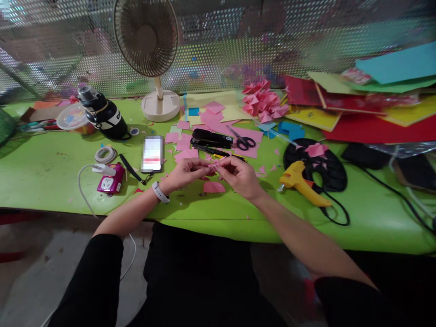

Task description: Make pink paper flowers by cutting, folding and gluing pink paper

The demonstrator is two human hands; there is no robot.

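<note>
My left hand [185, 173] and my right hand [240, 175] meet above the green table [51, 172], fingers pinched together on a small folded pink paper piece [215, 167] held between them. A loose pink paper scrap [214, 186] lies on the table just below the hands. A white band sits on my left wrist. Behind the hands lie pink paper squares [185, 145], a black stapler [211, 137] and scissors [242, 141]. A pile of folded pink paper shapes [262, 101] rests farther back.
A yellow glue gun [301, 182] lies right of my hands on a black pad [320, 165] with its cord. A phone [152, 154], tape roll [105, 155], pink charger [111, 180], black bottle [104, 114] and fan [150, 54] stand left. Coloured paper sheets [374, 109] stack at right.
</note>
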